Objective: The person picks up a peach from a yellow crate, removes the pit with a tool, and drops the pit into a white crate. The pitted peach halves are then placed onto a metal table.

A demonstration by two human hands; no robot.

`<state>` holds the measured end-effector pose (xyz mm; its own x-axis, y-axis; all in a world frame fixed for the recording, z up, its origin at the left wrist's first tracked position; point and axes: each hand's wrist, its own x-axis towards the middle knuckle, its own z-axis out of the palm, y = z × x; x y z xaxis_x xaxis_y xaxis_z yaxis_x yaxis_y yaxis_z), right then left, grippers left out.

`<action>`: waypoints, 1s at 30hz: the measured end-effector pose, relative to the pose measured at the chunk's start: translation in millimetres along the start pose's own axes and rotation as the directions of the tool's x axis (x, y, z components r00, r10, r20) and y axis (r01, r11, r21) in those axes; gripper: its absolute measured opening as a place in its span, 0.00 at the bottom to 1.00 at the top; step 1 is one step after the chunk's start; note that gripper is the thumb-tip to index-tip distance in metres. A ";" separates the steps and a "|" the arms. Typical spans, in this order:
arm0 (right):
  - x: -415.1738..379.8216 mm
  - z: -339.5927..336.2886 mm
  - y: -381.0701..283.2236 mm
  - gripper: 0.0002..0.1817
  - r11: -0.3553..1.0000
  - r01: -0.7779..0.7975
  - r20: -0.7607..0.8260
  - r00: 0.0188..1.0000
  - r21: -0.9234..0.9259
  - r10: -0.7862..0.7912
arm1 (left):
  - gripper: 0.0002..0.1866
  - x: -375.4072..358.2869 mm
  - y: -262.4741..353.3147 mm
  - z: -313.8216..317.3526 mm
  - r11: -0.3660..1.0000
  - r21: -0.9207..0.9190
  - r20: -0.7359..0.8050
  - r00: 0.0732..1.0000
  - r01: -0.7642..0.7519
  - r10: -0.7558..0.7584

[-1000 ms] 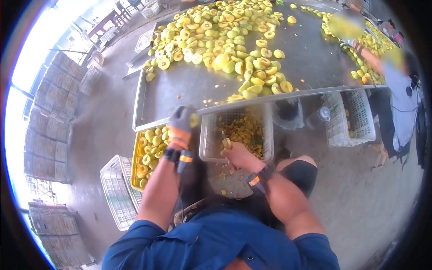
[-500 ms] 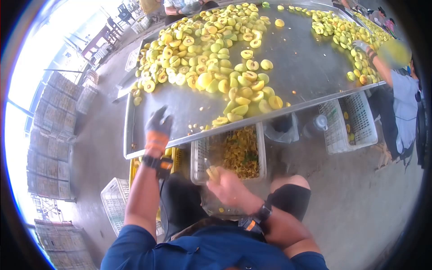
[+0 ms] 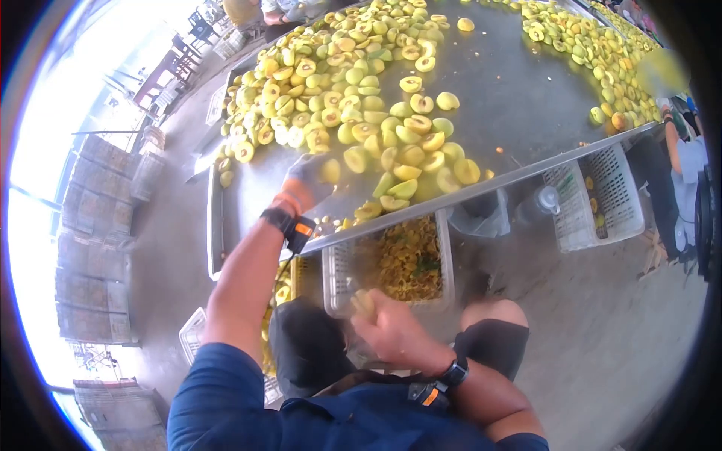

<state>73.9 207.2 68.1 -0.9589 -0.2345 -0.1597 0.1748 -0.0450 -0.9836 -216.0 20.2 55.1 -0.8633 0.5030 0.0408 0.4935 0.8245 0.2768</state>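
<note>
My left hand [image 3: 307, 180], in a grey glove with an orange cuff, reaches over the metal table [image 3: 263, 177] at the near edge of the fruit pile [image 3: 323, 98]. Its fingers close around a yellow-green fruit half [image 3: 329, 171]; motion blurs them a little. The pile consists of halved, peach-like fruit, some with brown centres facing up. Low in front of my body, my bare right hand [image 3: 395, 331] grips a small knife [image 3: 364, 304] by its yellowish handle. The blade is blurred and hardly visible.
Below the table's rim stands a white crate [image 3: 331, 274] of brownish-yellow scraps. A yellow crate [image 3: 307, 278] with fruit is left of it. Farther right are a plastic bag [image 3: 481, 218] and another white crate [image 3: 602, 203]. A co-worker [image 3: 688, 158] sits at the right.
My left hand has moved right and away from me to the pile and has taken hold of a fruit half. My right hand stays low with the knife. The co-worker's arm has drawn back.
</note>
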 end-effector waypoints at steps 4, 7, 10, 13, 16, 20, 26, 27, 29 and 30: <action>2.8 5.2 8.9 0.11 0.991 0.090 -0.053 0.994 -0.100 -0.095 | 0.36 -74.1 -23.6 2.9 0.179 -0.965 0.165 0.974 0.192 -0.154; 12.1 5.5 10.2 0.12 0.999 0.035 -0.043 0.998 0.042 -0.034 | 0.42 -126.2 28.6 0.4 -0.098 -0.984 0.155 0.986 0.148 -0.067; 18.7 5.1 10.1 0.13 0.998 -0.004 -0.036 0.999 0.065 0.006 | 0.37 -160.0 71.4 -1.3 -0.305 -0.941 0.157 0.988 0.149 -0.001; 21.1 2.3 12.8 0.13 0.999 0.012 -0.045 0.999 0.047 -0.010 | 0.35 -173.8 88.5 3.7 -0.293 -0.948 0.128 0.992 0.122 -0.001; 17.2 6.4 15.0 0.11 0.991 0.133 -0.071 0.989 0.004 -0.133 | 0.35 -183.3 90.0 13.3 -0.223 -0.970 0.125 0.988 0.102 -0.089; 10.5 2.7 7.0 0.12 0.970 -0.150 0.142 0.982 0.192 0.123 | 0.37 -195.0 89.6 12.5 -0.195 -0.975 0.128 0.986 0.105 -0.110; 16.4 4.2 17.7 0.14 0.977 -0.156 0.174 0.976 0.144 0.131 | 0.30 -201.1 83.9 25.0 -0.190 -0.978 0.123 0.976 0.087 -0.182; 18.8 8.1 22.8 0.14 0.996 -0.062 0.120 0.991 0.062 0.054 | 0.28 -199.2 82.4 30.6 0.008 -0.999 0.039 0.976 0.041 -0.215; 20.4 18.1 36.3 0.14 0.989 0.106 0.020 0.994 -0.104 -0.105 | 0.24 -191.9 90.0 30.3 0.530 -0.846 -0.208 0.952 -0.061 -0.224; 18.4 22.9 41.8 0.15 0.967 0.180 -0.014 0.983 -0.181 -0.185 | 0.22 -193.4 96.8 30.9 0.770 -0.634 -0.324 0.928 -0.067 -0.186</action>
<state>68.6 178.8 26.0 -0.9777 -0.2088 0.0242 -0.0440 0.0904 -0.9949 2.0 10.8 44.3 -0.9269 0.2293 0.2972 0.3708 0.4373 0.8193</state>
